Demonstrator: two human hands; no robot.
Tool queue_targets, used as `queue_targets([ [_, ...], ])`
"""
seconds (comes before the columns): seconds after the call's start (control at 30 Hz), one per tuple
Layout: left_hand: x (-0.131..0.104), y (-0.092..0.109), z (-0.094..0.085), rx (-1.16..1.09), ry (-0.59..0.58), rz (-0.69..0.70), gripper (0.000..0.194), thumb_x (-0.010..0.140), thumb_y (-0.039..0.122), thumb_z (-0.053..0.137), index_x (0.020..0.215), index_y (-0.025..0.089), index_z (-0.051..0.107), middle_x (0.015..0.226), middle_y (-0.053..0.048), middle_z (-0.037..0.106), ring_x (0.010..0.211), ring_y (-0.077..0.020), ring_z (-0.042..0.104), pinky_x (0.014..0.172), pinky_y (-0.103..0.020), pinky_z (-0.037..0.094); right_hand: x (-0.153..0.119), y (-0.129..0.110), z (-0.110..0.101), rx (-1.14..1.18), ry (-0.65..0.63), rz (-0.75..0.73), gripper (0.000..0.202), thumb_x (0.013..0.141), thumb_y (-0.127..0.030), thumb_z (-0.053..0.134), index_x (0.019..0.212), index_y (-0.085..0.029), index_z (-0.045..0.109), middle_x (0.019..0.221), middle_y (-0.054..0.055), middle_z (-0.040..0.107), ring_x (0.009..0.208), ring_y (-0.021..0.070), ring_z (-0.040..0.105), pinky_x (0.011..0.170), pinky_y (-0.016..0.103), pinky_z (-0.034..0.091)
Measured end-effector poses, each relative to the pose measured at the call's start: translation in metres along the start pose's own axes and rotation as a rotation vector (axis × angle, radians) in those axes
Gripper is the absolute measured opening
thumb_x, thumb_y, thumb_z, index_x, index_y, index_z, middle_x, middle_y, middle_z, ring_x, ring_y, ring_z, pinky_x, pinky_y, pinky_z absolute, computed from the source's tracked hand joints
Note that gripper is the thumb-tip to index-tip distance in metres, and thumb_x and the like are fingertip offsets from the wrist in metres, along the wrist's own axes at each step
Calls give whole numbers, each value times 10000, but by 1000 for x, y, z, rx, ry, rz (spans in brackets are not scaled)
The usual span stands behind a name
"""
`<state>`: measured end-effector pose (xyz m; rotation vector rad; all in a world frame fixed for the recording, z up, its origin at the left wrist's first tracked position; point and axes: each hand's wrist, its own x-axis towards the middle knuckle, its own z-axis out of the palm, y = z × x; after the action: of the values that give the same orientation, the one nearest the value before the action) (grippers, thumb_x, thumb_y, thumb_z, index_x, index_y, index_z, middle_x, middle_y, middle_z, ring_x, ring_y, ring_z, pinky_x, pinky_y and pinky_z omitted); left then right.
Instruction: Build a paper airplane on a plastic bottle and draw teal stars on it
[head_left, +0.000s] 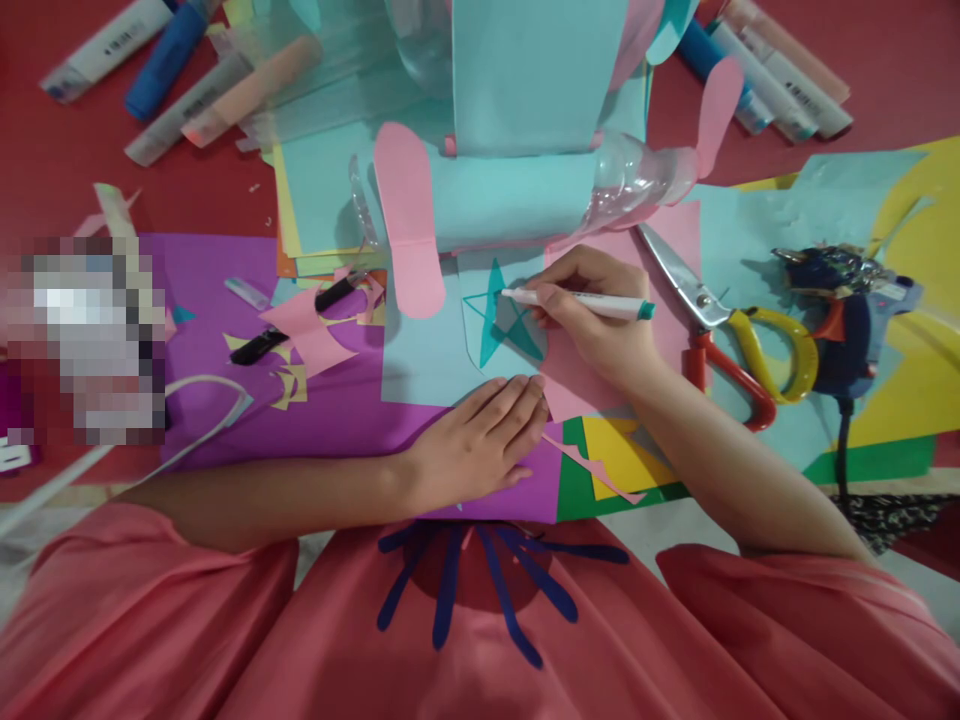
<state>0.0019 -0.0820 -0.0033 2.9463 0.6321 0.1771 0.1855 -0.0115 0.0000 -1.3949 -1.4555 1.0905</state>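
Observation:
My right hand (592, 310) grips a white marker (611, 305) with a teal end, its tip on a star drawing (493, 318). The star is outlined in teal and partly filled with teal. It lies on a light blue sheet (420, 370). My left hand (487, 435) rests flat at the sheet's lower edge, fingers slightly apart and holding nothing. Just beyond the drawing lies a plastic bottle (637, 175) wrapped in light blue paper, with a pink rounded strip (410, 220) at its left end.
Scissors (705, 310) with red and yellow handles lie right of my right hand, then a blue glue gun (851, 340) with a cord. Markers (259, 90) lie at the back left, others (780, 80) at the back right. Paper scraps (315, 335) cover the purple sheet (345, 430).

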Motion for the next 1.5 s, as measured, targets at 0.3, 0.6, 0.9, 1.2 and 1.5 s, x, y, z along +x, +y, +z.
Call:
queue_targets([
  [0.3,0,-1,0,-3,-29,5,575,963,433,478,1377,34,471,1452,-206,494,1330,-301,479,1125,-417,367,1,0,0,-16,-16,-41,178,777,-94,577,657,-225,558,602,-35,587,542,105,511,527,273,394],
  [0.6,0,0,1,26,22,3,552,958,436,481,1349,47,505,1417,-180,540,1294,-293,514,1114,-409,373,-2,-1,-1,-14,-103,-47,178,778,-177,575,606,-206,546,568,-18,573,541,110,498,519,267,397],
  [0.9,1,-1,1,23,-4,10,566,966,439,470,1369,42,484,1436,-195,515,1315,-299,490,1124,-417,353,-1,-1,-1,12,-142,-8,162,799,-229,589,642,-212,558,608,-4,586,569,121,502,536,281,391],
  [1.2,-1,0,2,21,-5,12,560,972,438,455,1367,43,485,1428,-194,523,1311,-300,495,1118,-416,358,-1,-2,-2,11,-154,10,145,775,-193,575,633,-207,547,605,0,576,571,128,503,543,291,390],
  [1.5,0,-1,0,19,-22,8,570,967,442,463,1371,39,482,1450,-200,499,1324,-293,482,1128,-408,355,2,-3,-5,87,-39,44,88,827,-239,596,763,-213,649,724,11,665,624,131,604,562,285,483],
])
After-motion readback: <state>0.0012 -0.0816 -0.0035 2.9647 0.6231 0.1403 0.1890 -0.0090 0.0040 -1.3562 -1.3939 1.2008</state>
